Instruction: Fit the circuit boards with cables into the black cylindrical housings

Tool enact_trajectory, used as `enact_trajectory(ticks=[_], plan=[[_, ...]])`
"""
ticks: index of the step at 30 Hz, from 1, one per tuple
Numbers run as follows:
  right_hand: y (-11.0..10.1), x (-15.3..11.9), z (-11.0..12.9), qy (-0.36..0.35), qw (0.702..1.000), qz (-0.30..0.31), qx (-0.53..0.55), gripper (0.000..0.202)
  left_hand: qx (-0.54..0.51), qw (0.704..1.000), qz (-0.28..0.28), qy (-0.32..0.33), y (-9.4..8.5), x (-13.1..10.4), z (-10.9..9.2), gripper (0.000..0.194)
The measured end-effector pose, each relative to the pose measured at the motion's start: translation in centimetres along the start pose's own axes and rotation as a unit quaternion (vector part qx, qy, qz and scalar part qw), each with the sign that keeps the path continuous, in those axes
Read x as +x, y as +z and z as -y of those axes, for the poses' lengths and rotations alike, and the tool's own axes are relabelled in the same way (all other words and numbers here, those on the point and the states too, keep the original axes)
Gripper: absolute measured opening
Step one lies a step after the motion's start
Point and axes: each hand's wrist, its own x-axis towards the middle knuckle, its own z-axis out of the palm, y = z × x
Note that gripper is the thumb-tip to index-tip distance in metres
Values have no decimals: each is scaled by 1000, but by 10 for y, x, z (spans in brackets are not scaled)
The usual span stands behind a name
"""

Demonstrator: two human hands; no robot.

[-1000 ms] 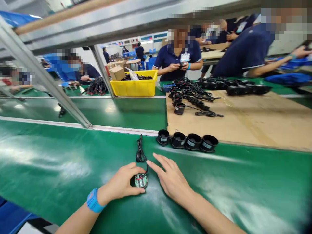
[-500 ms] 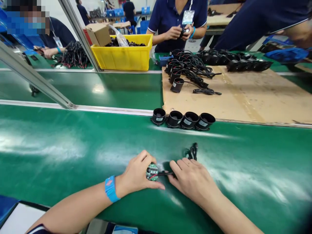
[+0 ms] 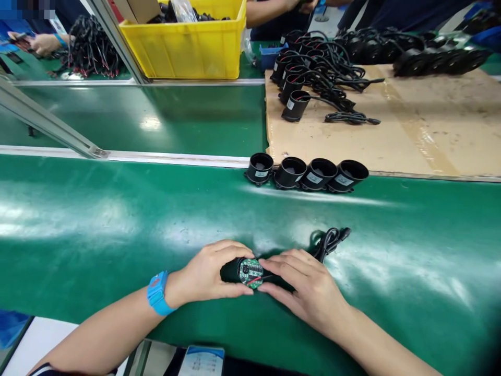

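Observation:
A round green circuit board (image 3: 251, 273) with red and black wires faces up between my hands, over the green work surface. My left hand (image 3: 215, 272) grips its left side between thumb and fingers. From the right, my right hand (image 3: 299, 279) pinches the board's edge, its fingers over the wire. Beyond my right hand lies a coiled black cable (image 3: 331, 242). Whatever lies under the board is mostly hidden.
Several black cylindrical housings (image 3: 289, 173) stand in a row ahead. Behind them, a cardboard sheet (image 3: 399, 125) bears wired housings and cables. A yellow bin (image 3: 188, 49) and a metal post (image 3: 50, 117) are at the back left. A person's hand (image 3: 44, 45) shows there.
The view has tilted down. My right hand has moved from the cable onto the board's right edge. The board now lies flatter between both hands.

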Motion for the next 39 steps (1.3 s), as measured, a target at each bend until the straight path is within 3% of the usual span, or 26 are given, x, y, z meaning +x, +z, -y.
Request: enact_trajectory(ticks=[8, 15, 18, 21, 27, 29, 32, 34, 37, 39], plan=[[3, 0, -1, 4, 999, -8, 33, 24, 48, 998, -27, 36, 8, -2, -7, 51], [-3, 0, -4, 10, 999, 21, 33, 25, 33, 999, -32, 11, 10, -4, -5, 52], [-7, 0, -1, 30, 998, 56, 12, 45, -5, 999, -12, -30, 9, -5, 1, 78], [-3, 3, 6, 36, 998, 51, -29, 66, -37, 998, 8, -55, 10, -7, 9, 107], [13, 9, 14, 42, 997, 44, -39, 52, -36, 999, -6, -3, 14, -10, 17, 129], [13, 8, 13, 63, 997, 48, -21, 53, -47, 999, -16, -5, 11, -7, 16, 127], [14, 4, 11, 74, 997, 30, -14, 49, -42, 996, -76, -37, 0, 8, 16, 100], [17, 3, 10, 59, 998, -5, -12, 47, 2, 990, -129, -61, -10, 30, 22, 89], [19, 5, 10, 31, 997, -65, -11, 45, 98, 976, -178, -78, -26, 78, 39, 111], [13, 8, 11, 18, 995, -100, -20, 44, 147, 970, -169, -89, -34, 113, 53, 126]])
